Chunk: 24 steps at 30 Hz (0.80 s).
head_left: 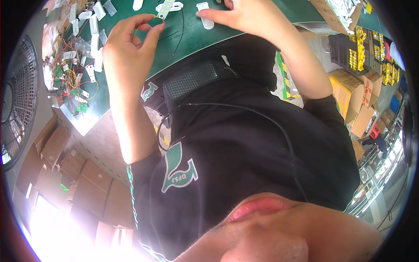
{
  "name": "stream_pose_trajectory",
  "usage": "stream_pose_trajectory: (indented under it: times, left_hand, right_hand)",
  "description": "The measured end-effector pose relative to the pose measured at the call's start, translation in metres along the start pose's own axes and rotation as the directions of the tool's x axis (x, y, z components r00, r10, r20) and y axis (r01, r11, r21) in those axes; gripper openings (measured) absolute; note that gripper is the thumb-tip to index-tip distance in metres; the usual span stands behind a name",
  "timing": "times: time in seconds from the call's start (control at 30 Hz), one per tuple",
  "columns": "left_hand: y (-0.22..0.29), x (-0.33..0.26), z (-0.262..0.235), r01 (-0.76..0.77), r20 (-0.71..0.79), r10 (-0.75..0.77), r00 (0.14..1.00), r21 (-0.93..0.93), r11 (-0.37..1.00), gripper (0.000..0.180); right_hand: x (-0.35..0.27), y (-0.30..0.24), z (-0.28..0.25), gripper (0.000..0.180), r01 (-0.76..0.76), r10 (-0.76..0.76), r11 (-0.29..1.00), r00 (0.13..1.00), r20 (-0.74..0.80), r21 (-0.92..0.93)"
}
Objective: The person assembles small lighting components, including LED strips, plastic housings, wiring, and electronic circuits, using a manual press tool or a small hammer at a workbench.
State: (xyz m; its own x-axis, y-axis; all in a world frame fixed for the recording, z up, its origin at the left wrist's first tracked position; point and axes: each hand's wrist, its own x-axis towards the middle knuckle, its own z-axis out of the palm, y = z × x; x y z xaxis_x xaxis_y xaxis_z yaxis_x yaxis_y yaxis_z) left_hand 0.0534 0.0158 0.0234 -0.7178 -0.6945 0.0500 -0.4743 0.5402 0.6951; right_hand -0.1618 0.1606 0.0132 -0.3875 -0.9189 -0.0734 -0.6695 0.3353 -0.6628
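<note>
My left hand [131,41] is closed, thumb and fingertips pinching thin red and yellow wires. These lead to a small pale LED board [166,8] at the top edge, which overlaps a white plastic piece [176,6]. To its right my right hand [238,16] has its thumb stretched out, its tip over a white oblong plastic housing [207,22]. Its other fingers are partly cut off by the picture's top edge; the visible ones are apart from the thumb. Thin black wires [181,35] lie on the green table mat between the hands.
Left on the green table [102,96] lie many white plastic housings [94,39] and a tangle of wired boards [72,78]. An open cardboard box [327,17] stands at the right. Beyond are a fan [17,100], stacked cartons [94,187] and yellow parts in crates [358,48].
</note>
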Motion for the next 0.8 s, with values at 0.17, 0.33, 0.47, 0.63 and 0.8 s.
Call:
stream_pose_trajectory:
  times: [0.17, 0.33, 0.47, 0.63, 0.8]
  left_hand:
    - [-0.004, -0.001, 0.0, -0.079, 0.006, 0.079, 0.997, 0.008, 0.997, 0.026]
    - [0.001, 0.003, 0.004, -0.249, 0.113, 0.248, 0.962, -0.009, 0.969, 0.021]
    - [0.006, 0.006, 0.018, -0.387, 0.176, 0.377, 0.909, 0.024, 0.922, 0.021]
    - [0.016, 0.008, 0.034, -0.399, 0.19, 0.373, 0.908, 0.123, 0.909, 0.019]
    - [0.015, 0.009, 0.035, -0.412, 0.218, 0.378, 0.9, 0.143, 0.9, 0.019]
  right_hand:
    - [-0.005, -0.01, 0.006, 0.046, -0.015, 0.031, 0.972, 0.997, 0.066, -0.236]
    - [0.003, -0.003, -0.007, 0.028, 0.068, -0.067, 0.998, 0.981, 0.18, 0.0]
    - [0.001, 0.01, -0.012, 0.02, 0.058, -0.09, 0.99, 0.964, 0.25, 0.132]
    - [-0.003, 0.019, -0.004, 0.024, -0.037, -0.027, 0.907, 0.989, 0.146, 0.419]
    - [-0.007, 0.015, -0.004, 0.026, -0.005, -0.034, 0.927, 0.995, 0.098, 0.375]
